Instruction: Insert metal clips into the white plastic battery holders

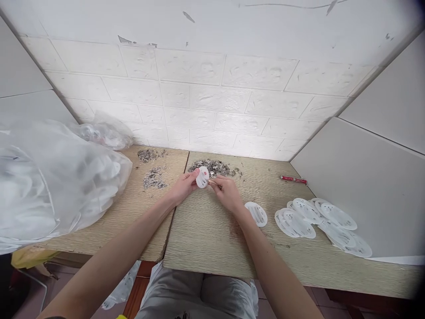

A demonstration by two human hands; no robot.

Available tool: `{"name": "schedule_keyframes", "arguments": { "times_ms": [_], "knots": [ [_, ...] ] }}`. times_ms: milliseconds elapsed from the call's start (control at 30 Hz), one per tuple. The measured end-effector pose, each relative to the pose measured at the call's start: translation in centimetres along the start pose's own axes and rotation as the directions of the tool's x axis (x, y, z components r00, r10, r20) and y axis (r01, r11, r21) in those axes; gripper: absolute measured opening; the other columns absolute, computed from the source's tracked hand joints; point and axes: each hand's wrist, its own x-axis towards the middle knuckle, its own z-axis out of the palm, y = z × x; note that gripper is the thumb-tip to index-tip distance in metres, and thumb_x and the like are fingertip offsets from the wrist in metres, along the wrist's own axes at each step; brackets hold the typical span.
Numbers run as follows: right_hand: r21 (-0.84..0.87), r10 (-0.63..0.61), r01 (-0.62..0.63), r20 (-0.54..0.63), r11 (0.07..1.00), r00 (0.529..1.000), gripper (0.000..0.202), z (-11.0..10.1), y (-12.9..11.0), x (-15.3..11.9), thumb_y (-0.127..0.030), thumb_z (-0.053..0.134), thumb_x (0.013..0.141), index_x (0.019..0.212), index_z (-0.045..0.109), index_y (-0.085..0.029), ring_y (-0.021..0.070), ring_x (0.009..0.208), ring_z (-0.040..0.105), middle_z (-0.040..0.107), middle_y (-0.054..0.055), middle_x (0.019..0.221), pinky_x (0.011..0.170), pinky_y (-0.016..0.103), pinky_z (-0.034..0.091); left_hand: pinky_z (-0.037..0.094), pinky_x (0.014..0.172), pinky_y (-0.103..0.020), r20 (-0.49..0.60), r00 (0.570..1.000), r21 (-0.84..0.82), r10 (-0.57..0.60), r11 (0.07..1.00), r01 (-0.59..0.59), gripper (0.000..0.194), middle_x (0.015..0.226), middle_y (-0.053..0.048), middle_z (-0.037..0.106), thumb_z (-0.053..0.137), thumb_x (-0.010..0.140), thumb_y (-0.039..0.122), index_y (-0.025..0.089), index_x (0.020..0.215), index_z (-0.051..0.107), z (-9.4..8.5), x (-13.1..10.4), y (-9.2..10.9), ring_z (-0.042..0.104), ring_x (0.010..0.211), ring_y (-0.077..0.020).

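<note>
My left hand (185, 187) pinches the edge of a round white plastic plate (201, 178) that has slots and a small red mark. Closed on a thin, brownish tool, my right hand (227, 193) brings its tip to the plate's right edge; fingers hide most of the tool, so its kind is unclear. Just behind both hands spreads a pile of small silvery metal parts (217, 167). A similar slotted white plate (256, 214) lies on the table beside my right wrist.
Overlapping white plates (295, 223) lie at the right, with a red rod-like item (294, 180) behind them. Two smaller heaps of metal bits (155, 178) are left of the table seam. A big translucent bag (83, 177) of white pieces fills the left. A brick-patterned wall (206, 106) bounds the back.
</note>
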Motion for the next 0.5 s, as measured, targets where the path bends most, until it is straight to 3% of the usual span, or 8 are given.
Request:
{"name": "schedule_keyframes", "arguments": {
  "times_ms": [200, 500],
  "knots": [
    [0.068, 0.044, -0.043, -0.013, 0.997, 0.999, 0.032, -0.48, -0.30, 0.12, -0.021, 0.049, 0.088, 0.056, 0.052, -0.018, 0.0130, 0.060, 0.046, 0.055, 0.000, 0.064, 0.060, 0.025, 0.031, 0.052, 0.088, -0.036, -0.041, 0.997, -0.088, -0.061, 0.994, 0.057, 0.030, 0.103, -0.013, 0.071, 0.056, 0.089, 0.038, 0.013, 0.098, 0.070, 0.12, 0.20, 0.43, 0.066, 0.090, -0.0192],
    [0.021, 0.043, -0.043, -0.003, 0.999, 0.999, 0.030, -0.28, -0.08, 0.07, -0.023, 0.049, 0.089, 0.061, 0.059, -0.018, 0.0135, 0.062, 0.048, 0.058, 0.001, 0.067, 0.062, 0.024, 0.033, 0.049, 0.093, -0.039, -0.021, 0.998, -0.039, -0.058, 0.998, 0.057, 0.034, 0.104, -0.014, 0.071, 0.057, 0.088, 0.042, 0.012, 0.099, 0.070, 0.06, 0.10, 0.26, 0.065, 0.096, -0.0210]
  ]
}}
